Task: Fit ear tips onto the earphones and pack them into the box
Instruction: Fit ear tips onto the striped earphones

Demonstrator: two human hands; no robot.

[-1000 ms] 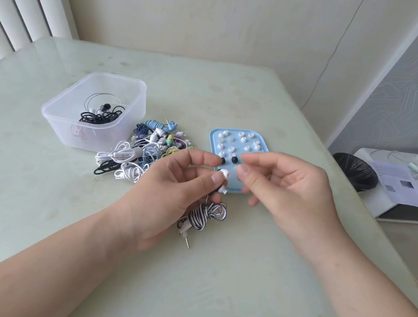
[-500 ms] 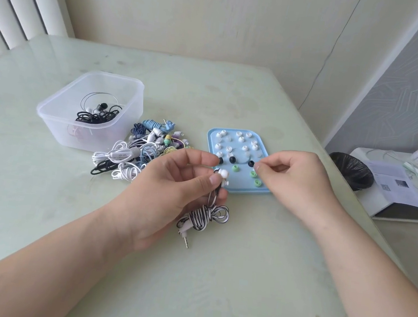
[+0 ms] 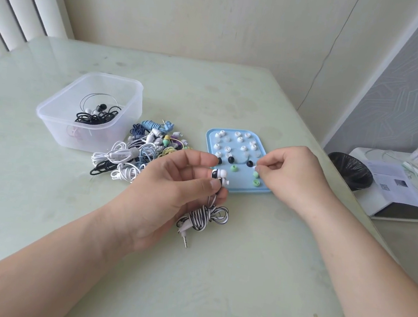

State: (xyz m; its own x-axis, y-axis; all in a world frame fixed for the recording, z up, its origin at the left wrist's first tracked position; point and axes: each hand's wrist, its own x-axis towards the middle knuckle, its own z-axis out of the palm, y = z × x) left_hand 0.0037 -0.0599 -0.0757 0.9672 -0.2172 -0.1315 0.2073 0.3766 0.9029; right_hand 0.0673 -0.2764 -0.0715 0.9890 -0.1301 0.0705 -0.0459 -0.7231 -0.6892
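Note:
My left hand [image 3: 173,185] pinches a black-and-white earphone [image 3: 219,180] just in front of the blue tray [image 3: 238,186]; its striped cable bundle [image 3: 202,217] and jack hang below the fingers. One bud wears a white tip. My right hand [image 3: 294,176] reaches over the tray's right side and pinches a small white ear tip [image 3: 257,168] between thumb and forefinger. The tray holds several white, black and green ear tips. A clear plastic box [image 3: 90,113] at the left holds black earphones.
A pile of coiled earphones [image 3: 138,155] in white, blue, black and other colours lies between the box and the tray. The table's right edge runs close to the tray; beyond it stand a black bin [image 3: 349,171] and a low white shelf with papers.
My right hand left the earphone, moved right and down onto the tray, and now pinches a white tip there. My left hand stayed in place with the earphone.

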